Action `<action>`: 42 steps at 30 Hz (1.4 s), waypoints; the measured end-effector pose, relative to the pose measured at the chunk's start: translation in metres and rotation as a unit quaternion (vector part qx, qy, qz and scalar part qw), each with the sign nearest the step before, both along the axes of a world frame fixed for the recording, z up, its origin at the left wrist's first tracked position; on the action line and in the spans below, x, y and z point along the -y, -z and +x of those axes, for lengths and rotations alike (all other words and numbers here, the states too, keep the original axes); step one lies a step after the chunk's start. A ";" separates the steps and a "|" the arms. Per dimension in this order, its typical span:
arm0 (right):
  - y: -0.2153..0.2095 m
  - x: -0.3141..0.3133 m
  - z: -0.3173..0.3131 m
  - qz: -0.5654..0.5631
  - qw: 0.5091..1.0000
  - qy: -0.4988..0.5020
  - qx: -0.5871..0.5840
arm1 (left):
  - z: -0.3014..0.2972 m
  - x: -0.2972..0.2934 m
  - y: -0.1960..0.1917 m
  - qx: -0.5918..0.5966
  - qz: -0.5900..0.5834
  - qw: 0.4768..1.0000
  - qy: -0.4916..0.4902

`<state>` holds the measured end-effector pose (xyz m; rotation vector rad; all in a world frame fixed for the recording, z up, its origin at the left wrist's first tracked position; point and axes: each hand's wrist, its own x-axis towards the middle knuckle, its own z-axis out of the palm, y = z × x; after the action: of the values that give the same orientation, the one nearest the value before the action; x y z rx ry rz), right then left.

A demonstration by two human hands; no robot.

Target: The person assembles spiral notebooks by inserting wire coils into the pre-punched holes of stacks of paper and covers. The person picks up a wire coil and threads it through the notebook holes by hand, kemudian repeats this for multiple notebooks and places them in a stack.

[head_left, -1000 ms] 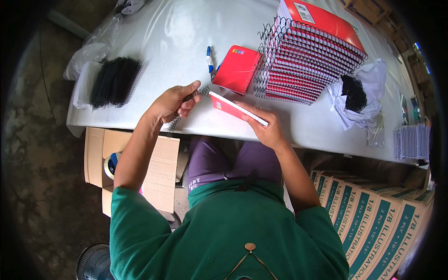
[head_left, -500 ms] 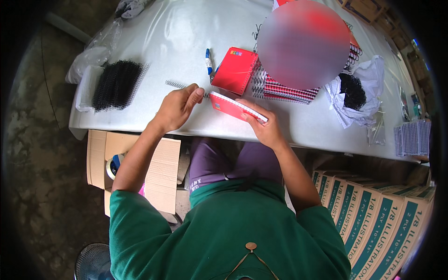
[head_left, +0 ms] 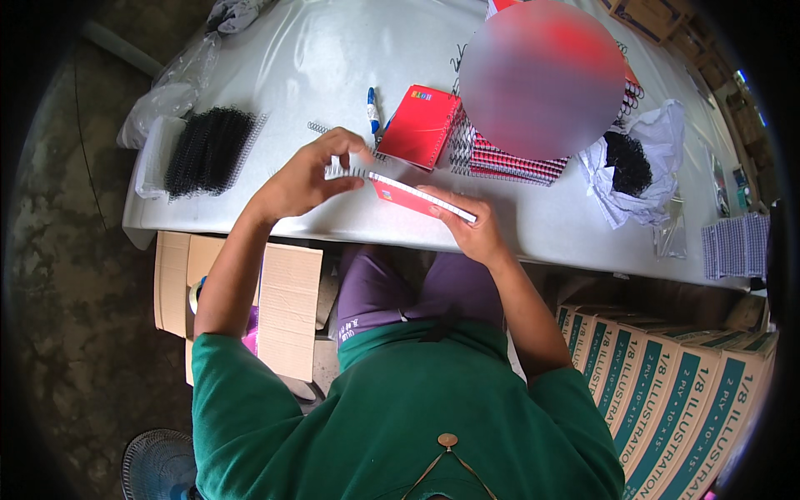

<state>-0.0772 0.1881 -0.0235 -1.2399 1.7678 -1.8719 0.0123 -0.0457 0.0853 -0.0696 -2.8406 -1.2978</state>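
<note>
My right hand [head_left: 468, 218] grips a red-covered notebook [head_left: 404, 198] at its right end, thumb on the cover, its white page edge facing up. The notebook is held tilted above the table's near edge. At its left end, my left hand [head_left: 304, 177] curls around a dark wire spiral coil [head_left: 346, 172], which lies between the thumb and fingers and reaches the notebook's corner. Part of another stretch of coil [head_left: 317, 127] shows beyond the left hand; whether the two are joined is hidden. Just past the held notebook lies a red spiral notebook [head_left: 421, 125].
A blue marker [head_left: 372, 108] lies beside the red notebook. Black coils [head_left: 208, 152] are heaped at the left, more [head_left: 627, 162] on white wrapping at the right. Stacked spiral notebooks [head_left: 517, 162] stand behind, partly blurred. An open carton [head_left: 287, 312] and packed boxes [head_left: 667, 392] flank my legs.
My left hand has opened its pinch somewhat and shifted slightly left and up, showing the coil between its fingers. The notebook has tilted slightly in my right hand.
</note>
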 end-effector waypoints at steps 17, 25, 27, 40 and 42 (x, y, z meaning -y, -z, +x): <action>0.001 0.011 0.049 -0.003 0.990 0.062 -0.130 | 0.033 -0.021 0.096 -0.345 -0.362 0.846 -0.184; -0.004 0.009 0.055 -0.022 0.980 0.057 -0.187 | 0.044 -0.013 0.121 -0.399 -0.212 0.877 -0.164; -0.005 0.017 0.051 -0.053 0.982 0.041 -0.178 | 0.035 -0.037 0.113 -0.335 -0.315 0.861 -0.218; -0.003 0.016 0.040 -0.021 0.991 0.022 -0.130 | 0.049 -0.062 0.112 -0.405 -0.448 0.795 0.062; -0.004 0.030 0.038 -0.051 0.983 0.023 -0.173 | 0.045 -0.053 0.111 -0.371 -0.497 0.784 -0.025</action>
<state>-0.0392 0.1579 -0.0197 -1.6623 1.9013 -1.8811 0.0568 0.0072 -0.0262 -0.3985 -2.3812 0.3490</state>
